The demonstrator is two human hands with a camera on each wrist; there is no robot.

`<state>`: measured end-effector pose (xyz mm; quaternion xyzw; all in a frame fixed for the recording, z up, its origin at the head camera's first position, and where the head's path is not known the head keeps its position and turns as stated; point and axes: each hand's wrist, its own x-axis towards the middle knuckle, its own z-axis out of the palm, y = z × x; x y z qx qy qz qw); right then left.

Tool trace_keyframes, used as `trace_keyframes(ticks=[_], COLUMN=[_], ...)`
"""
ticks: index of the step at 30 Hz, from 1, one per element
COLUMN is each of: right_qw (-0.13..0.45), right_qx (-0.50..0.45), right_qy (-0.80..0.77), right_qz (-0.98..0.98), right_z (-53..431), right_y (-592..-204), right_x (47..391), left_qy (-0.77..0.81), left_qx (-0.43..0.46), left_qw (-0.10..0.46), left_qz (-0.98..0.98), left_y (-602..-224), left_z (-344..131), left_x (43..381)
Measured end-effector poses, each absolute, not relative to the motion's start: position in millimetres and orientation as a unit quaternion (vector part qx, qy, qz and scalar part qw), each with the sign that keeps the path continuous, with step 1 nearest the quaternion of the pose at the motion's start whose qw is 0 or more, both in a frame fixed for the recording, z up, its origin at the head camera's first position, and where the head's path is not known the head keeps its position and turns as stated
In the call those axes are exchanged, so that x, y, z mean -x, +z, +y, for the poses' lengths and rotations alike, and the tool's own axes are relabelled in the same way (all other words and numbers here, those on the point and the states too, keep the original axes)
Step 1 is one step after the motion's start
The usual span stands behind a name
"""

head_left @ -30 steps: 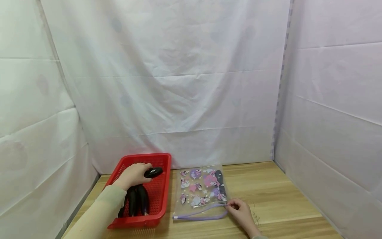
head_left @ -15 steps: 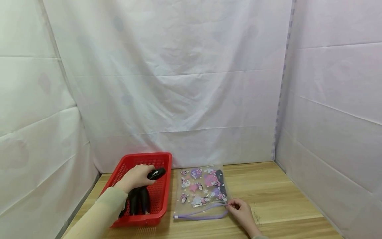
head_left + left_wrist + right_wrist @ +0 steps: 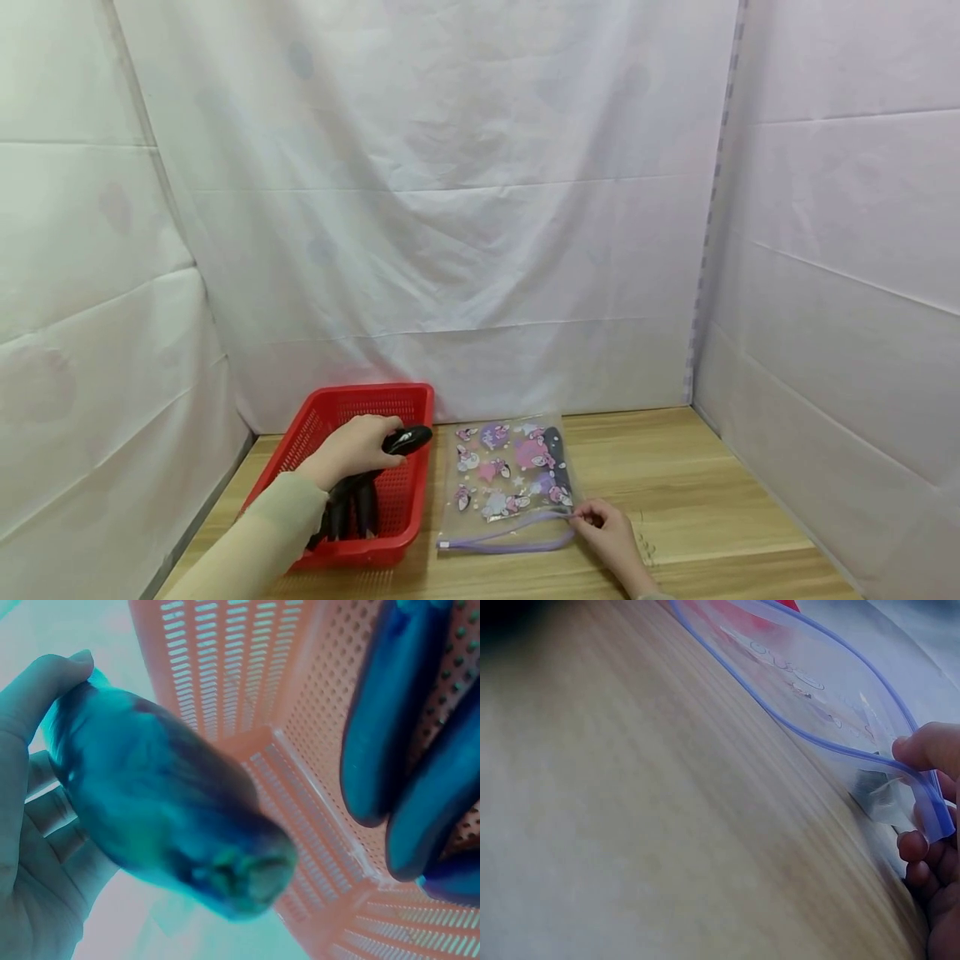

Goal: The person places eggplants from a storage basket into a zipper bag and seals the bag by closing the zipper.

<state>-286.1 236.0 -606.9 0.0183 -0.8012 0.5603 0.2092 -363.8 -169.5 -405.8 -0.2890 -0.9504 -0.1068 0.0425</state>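
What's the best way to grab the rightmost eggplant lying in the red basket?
Grip the rightmost eggplant around its middle, probably coming from above: the basket is open on top. This eggplant is long and slim, with bare basket floor on its right leaving room; the neighbouring eggplant lies close on its left.
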Motion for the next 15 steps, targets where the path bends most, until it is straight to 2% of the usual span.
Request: trace_keyframes(ticks=[15], right_qw=[0.202], right_qx=[-0.017], right_qy=[0.564], right_qz=[-0.800], right_z=[236.7], right_y=[-603.9], right_x=[284.4], left_qy=[-0.112], left_qx=[0.310], left_qw=[0.025], left_qz=[-0.944], left_y=[-406.7], left_z=[-144.2], left_x=[354.8])
